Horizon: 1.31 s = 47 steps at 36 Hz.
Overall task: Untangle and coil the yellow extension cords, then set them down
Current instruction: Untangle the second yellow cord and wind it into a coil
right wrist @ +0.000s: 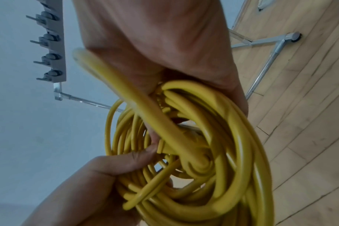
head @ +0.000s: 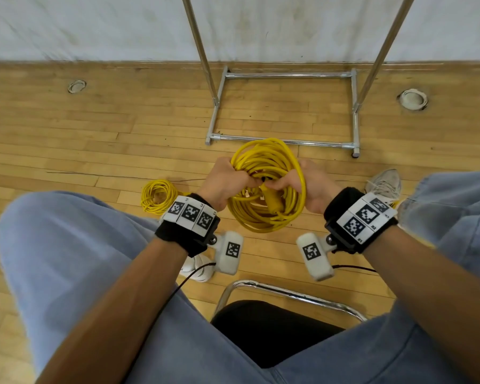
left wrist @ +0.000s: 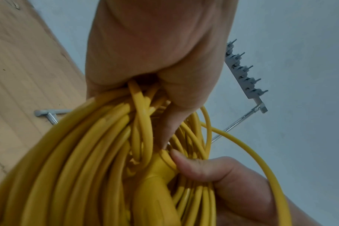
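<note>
The left hand (head: 224, 182) is wrapped around the gathered turns of the large yellow cord coil (head: 269, 187) at its 9 o'clock side. The fingers are curled through the bundle; the left-wrist view shows the thumb extending down toward the moulded plug body (left wrist: 157, 175). This grip likely keeps the stacked turns from springing apart.

The right hand (head: 311, 187) grips the turns at the 3 o'clock side of the coil. One outer turn passes over the back of this hand. Its thumb (left wrist: 186, 160) presses against the plug body at the coil centre, apparently to seat the loose end inside the loops. Holding both sides keeps the coil round and suspended above the floor, between the knees.

The cord has a smooth, glossy, round jacket, evidently stiff enough to hold wide curves. The plug body is a thicker, ribbed yellow moulding, tapered where it meets the cord.

A second, smaller yellow coil (head: 158, 195) lies on the floor at 9 o'clock of the held coil, near it but apart. It appears finished and set down.

The wooden plank floor (head: 67, 139) is pale and matte, with scuff lines. A chrome tubular rack base (head: 286, 141) stands at 12 o'clock, just beyond the held coil. The chrome chair frame (head: 288, 293) is at 6 o'clock.

Judgement: coiling is nearly done; securing the end and setting down remain.
</note>
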Each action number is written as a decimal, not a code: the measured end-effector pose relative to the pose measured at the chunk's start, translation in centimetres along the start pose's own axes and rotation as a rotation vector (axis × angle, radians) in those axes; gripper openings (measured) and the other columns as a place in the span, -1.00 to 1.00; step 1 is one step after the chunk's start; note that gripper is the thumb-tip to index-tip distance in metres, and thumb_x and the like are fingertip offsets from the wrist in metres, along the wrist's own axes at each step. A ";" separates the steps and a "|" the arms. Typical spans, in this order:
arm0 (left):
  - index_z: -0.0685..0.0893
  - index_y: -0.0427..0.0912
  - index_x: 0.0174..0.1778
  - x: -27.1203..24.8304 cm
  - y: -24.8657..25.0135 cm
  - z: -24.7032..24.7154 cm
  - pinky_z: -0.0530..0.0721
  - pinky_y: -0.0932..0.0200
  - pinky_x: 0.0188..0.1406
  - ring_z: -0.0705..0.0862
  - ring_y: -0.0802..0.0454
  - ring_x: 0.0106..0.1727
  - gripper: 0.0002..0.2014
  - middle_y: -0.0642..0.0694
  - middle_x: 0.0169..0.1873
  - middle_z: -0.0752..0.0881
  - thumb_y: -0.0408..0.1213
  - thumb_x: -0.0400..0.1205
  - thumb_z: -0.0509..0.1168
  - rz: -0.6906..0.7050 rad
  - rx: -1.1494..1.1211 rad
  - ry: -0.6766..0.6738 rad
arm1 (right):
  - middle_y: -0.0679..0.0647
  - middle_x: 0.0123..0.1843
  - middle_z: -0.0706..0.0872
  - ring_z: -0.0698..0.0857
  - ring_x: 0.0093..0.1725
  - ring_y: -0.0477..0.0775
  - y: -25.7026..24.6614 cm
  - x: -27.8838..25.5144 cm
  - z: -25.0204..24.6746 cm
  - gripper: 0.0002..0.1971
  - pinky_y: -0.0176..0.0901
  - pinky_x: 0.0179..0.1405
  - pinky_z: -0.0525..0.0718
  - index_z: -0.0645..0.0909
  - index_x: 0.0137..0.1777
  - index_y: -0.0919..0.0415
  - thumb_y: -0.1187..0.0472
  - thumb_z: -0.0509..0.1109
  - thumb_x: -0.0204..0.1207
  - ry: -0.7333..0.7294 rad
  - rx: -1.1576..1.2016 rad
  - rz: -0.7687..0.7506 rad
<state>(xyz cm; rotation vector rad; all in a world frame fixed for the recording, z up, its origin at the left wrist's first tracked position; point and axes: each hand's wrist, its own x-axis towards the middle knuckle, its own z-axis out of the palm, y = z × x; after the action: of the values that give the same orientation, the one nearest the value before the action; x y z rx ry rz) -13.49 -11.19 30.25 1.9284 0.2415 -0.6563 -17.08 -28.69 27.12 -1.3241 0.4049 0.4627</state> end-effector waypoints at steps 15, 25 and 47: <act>0.74 -0.03 0.03 0.3 -0.8 0.3 0.60 0.20 -0.19 0.71 0.10 -0.04 -0.76 0.04 -0.13 0.78 -0.39 0.54 0.58 -0.012 0.077 -0.099 | 0.35 0.10 0.86 0.88 0.04 0.36 0.8 1.1 -0.4 -0.45 0.11 -0.09 0.84 0.75 0.25 0.41 0.46 0.72 0.21 0.023 -0.131 0.165; 0.73 -0.23 0.11 0.5 -2.2 1.3 0.62 0.14 -0.19 0.72 -0.01 -0.05 -0.69 -0.14 -0.07 0.79 -0.38 0.50 0.62 -0.122 0.026 -0.044 | 0.30 0.04 0.88 0.87 0.05 0.31 1.0 1.0 -0.8 -0.56 0.15 -0.01 0.87 0.79 0.19 0.38 0.45 0.73 0.30 0.043 -0.263 0.144; 0.82 -0.22 -0.07 1.9 -2.8 1.8 0.76 0.18 -0.26 0.82 0.07 -0.22 -0.73 -0.07 -0.24 0.85 -0.36 0.38 0.71 0.067 0.017 0.072 | 0.25 0.15 0.86 0.85 0.11 0.31 0.6 0.8 -1.4 -0.58 0.18 0.02 0.86 0.75 0.35 0.21 0.29 0.66 0.48 -0.083 -0.190 0.087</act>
<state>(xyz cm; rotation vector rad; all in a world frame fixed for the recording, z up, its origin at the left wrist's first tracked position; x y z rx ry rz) -13.70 -11.76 26.50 1.9704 0.2162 -0.5470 -16.80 -29.84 25.91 -1.4689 0.3570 0.6396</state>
